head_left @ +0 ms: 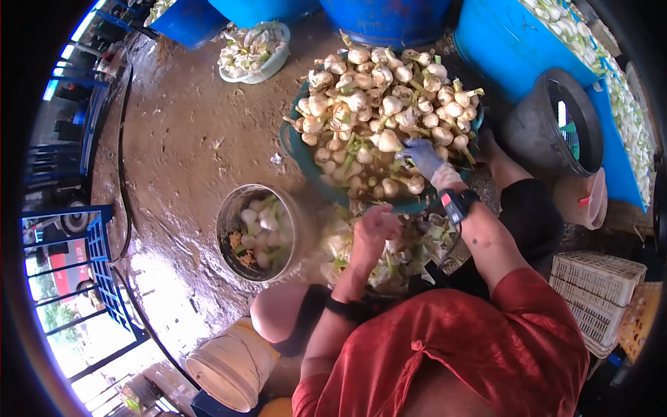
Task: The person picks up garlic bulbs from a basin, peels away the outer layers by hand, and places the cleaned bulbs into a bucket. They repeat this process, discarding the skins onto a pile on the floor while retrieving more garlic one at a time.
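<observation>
My right hand [422,156], in a blue-grey glove, reaches into a large green tub [299,154] heaped with garlic bulbs [361,101]. Its fingers look spread at the lower right side of a pale bulb [390,141]; a firm grip is not visible. Murky water with submerged bulbs lies in the tub's near part. My left hand [379,226], bare, is over a pile of trimmed leaves and peel [434,240] just in front of the tub. Its fingers curl inward, and whatever they may hold is hidden.
On the wet floor at left stands a metal pot [292,240] holding whitish bulbs. A basin of peelings [281,59] stands farther back. Blue containers [385,24] line the back. A black bucket [517,125] and white crates [597,278] are at right, a cream bucket [233,365] at lower left.
</observation>
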